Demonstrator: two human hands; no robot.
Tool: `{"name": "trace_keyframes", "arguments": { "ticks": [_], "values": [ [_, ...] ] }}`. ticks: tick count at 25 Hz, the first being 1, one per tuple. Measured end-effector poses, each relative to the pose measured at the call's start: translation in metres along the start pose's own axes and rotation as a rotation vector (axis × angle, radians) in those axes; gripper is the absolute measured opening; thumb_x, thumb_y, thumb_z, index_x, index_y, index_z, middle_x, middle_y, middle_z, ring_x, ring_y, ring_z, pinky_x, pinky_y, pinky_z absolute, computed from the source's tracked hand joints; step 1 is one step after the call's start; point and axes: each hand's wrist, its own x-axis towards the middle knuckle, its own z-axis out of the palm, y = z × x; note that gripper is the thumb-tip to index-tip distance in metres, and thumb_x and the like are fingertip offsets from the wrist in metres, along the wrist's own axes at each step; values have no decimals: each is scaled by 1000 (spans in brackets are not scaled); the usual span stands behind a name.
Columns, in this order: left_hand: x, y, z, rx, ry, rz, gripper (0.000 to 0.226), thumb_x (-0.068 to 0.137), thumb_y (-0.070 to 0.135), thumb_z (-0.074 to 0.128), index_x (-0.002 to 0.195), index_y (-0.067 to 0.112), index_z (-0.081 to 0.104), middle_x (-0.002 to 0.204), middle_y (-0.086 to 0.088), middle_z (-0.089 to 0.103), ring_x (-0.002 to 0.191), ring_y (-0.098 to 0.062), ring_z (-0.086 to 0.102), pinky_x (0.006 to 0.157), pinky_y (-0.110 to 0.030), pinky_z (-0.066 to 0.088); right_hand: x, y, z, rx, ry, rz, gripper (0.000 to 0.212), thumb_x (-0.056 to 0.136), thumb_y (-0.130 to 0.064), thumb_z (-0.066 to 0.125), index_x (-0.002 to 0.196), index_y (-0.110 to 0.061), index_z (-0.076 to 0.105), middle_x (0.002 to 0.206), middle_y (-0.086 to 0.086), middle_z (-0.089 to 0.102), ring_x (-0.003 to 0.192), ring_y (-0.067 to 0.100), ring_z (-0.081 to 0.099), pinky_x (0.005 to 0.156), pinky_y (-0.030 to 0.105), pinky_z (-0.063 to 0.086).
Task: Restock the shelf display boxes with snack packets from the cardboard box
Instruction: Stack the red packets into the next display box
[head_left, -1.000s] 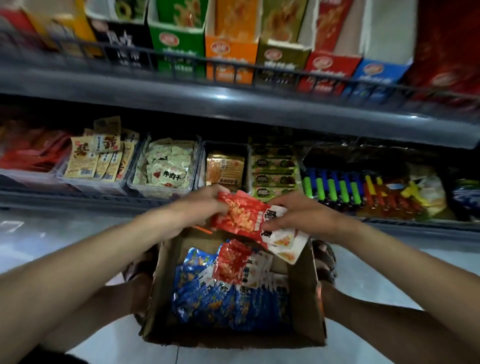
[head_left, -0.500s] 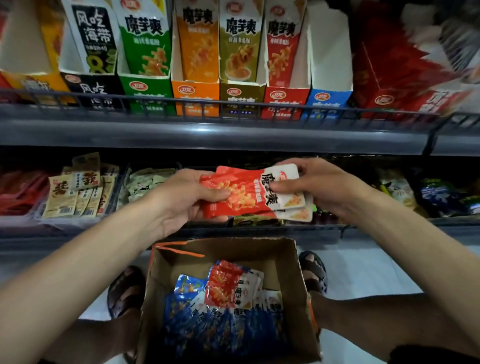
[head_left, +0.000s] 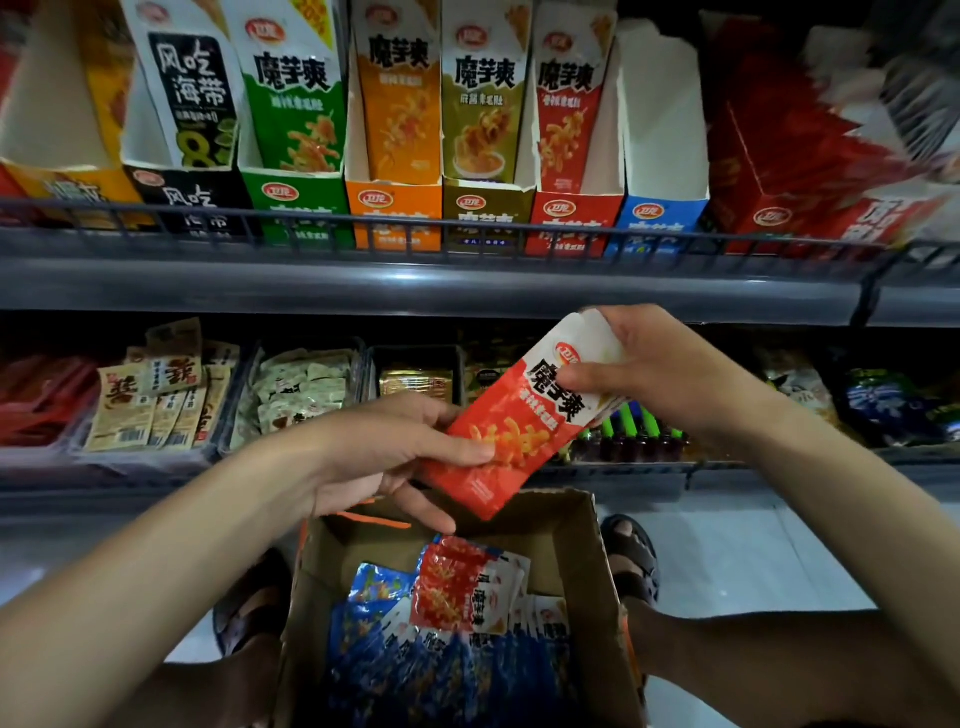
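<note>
We read 魔芋爽 on the red packet (head_left: 524, 431), green box (head_left: 291, 104), orange box (head_left: 397, 104) and olive box (head_left: 485, 104); 风吃海带 and 8 on the black box (head_left: 189, 88).

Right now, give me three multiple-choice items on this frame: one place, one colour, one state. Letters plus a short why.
1. Where does the red display box stand?
A. On the lower shelf
B. On the upper shelf, between the olive box and the blue box
C. On the floor

2. What colour are most packets in the cardboard box?
A. Green
B. Yellow
C. Blue

3. How is the red packet stack held?
A. Both hands grip it
B. It lies in the cardboard box
C. One hand alone grips it

Key:
1 B: the olive box is on its left and the blue box on its right.
2 C: blue packets fill the box, with a few red ones on top.
3 A: the left hand grips the lower end and the right hand pinches the top.
</note>
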Motion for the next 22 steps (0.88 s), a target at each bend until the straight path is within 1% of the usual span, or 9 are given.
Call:
{"name": "trace_keyframes", "arguments": {
  "ticks": [3,5,7,10,12,14,18,20,22],
  "values": [
    [1,-1,4,32,-89,-28,43,87,17,68,127,9,55,115,-11,70,106,-28,68,78,-42,60,0,-5,-3,-59,-53,-62,17,87,-14,69,98,-3,63,93,0,77,86,13,73,71,21,58],
    [3,-2,6,59,-89,-29,49,86,17,72,130,10,53,118,-10,69,109,-27,66,90,-51,55,-1,-7,-1,-46,-94,-95,18,87,-13,69,98,-1,64,93,1,76,86,12,73,69,18,56],
    [4,-2,10,30,-155,-13,47,89,15,67,133,10,51,123,-12,66,115,-29,63,97,-57,47,-2,-10,-1,-22,-138,-103,14,87,-14,68,95,-3,64,93,1,76,86,11,73,67,16,54],
    [6,-2,20,-63,-311,22,38,96,11,55,134,11,53,126,-19,63,117,-36,60,95,-57,49,-2,-8,2,-26,-96,-97,6,89,-18,67,93,-13,65,94,-2,76,86,9,72,68,18,56],
    [9,-3,25,-114,-248,35,33,96,14,56,129,10,58,120,-21,65,111,-37,63,86,-51,56,3,1,9,-24,122,-95,11,89,-22,69,99,-19,66,95,0,75,85,11,72,73,30,61],
    [12,-3,28,-128,-82,53,28,95,19,57,121,11,63,112,-20,68,101,-33,68,80,-47,59,7,9,20,20,324,-69,19,89,-26,69,106,-24,62,98,-3,69,87,10,70,75,38,61],
    [18,-6,36,-43,125,97,27,92,34,62,113,17,65,100,-12,71,87,-22,71,71,-40,61,6,13,49,87,302,-31,51,85,-53,63,129,-37,44,125,-4,50,113,10,55,90,34,55],
    [20,-7,39,35,164,121,27,92,34,63,115,20,62,100,-9,72,86,-19,69,70,-34,60,5,10,56,102,332,-29,54,85,-51,64,132,-38,40,129,-3,41,117,9,48,95,32,52],
    [22,-6,40,69,181,137,26,92,30,63,116,20,61,102,-7,72,87,-17,67,71,-30,59,5,5,58,156,379,-36,50,87,-46,65,130,-37,42,129,-5,38,117,10,48,97,35,52]
  ]
}}
